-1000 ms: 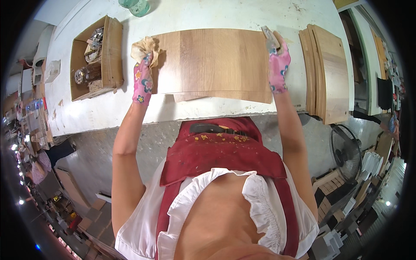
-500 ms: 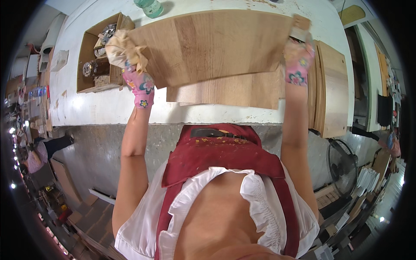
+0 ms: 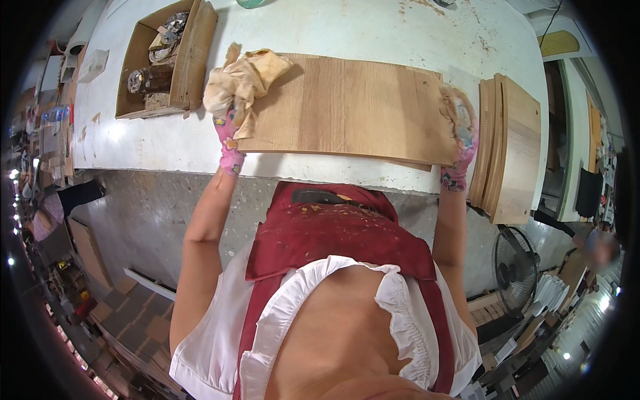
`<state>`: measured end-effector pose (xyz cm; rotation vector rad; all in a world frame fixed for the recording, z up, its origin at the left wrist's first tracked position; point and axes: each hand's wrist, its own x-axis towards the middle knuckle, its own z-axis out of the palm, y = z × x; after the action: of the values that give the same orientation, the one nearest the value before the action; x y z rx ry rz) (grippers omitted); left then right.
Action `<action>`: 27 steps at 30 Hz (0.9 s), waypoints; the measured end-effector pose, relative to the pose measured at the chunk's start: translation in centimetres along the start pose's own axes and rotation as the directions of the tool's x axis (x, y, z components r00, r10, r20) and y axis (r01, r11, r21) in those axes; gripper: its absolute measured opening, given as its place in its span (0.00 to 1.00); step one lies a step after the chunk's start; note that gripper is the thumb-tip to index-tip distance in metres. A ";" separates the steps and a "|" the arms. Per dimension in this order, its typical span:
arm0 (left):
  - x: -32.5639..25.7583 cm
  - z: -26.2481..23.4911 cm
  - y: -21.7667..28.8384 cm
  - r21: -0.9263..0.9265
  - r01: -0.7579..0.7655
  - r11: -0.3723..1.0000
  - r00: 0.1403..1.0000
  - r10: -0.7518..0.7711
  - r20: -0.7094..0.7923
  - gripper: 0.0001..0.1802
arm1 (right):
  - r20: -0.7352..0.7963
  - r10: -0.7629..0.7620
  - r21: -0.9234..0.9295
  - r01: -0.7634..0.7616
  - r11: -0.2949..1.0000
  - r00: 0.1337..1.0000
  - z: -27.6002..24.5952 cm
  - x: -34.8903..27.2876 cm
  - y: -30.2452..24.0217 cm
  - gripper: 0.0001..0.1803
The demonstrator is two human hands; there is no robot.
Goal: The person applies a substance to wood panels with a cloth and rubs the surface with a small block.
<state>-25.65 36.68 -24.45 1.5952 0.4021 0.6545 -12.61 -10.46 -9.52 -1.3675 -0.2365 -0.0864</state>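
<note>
A long wood-grain board (image 3: 360, 107) lies across the white table, parallel to its front edge. Under its lower right edge peeks a strip of another board (image 3: 412, 165). My left hand (image 3: 230, 137), in a pink flowered glove, is closed on a crumpled beige cloth (image 3: 243, 80), which covers the board's left end. At the right end is my right hand (image 3: 461, 143), gloved alike and blurred by motion. Its fingers curl around something tan that I cannot make out, against the board's end.
Left of the board stands an open cardboard box (image 3: 190, 67) with brown tape rolls and scraps. Several upright boards (image 3: 510, 147) are stacked at the table's right. A black fan (image 3: 515, 267) stands on the floor at right. A greenish bottle (image 3: 250, 3) shows at the far edge.
The board, raised and tilted above the other board before, now lies flat and nearer me, covering most of it. Both hands came nearer with it, the left also moving right.
</note>
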 end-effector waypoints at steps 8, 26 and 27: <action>-1.4 1.5 13.1 0.681 -0.387 0.622 0.919 0.316 0.234 0.21 | 0.068 0.103 -0.172 -0.090 0.981 0.992 0.6 -0.2 0.3 0.25; -7.8 16.5 15.8 -0.058 -0.444 0.894 0.509 0.305 0.805 0.27 | 0.989 -0.029 -0.098 0.773 0.627 0.148 23.4 -1.8 -0.1 0.22; -8.4 16.2 15.4 -0.072 -0.335 0.939 0.562 0.261 0.785 0.28 | 0.998 -0.008 -0.046 0.763 0.645 0.067 24.3 -2.6 0.6 0.23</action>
<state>-23.88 16.80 -11.35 1.8812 -0.5350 0.1124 -17.87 13.17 -6.20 -1.7681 -1.9662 0.2926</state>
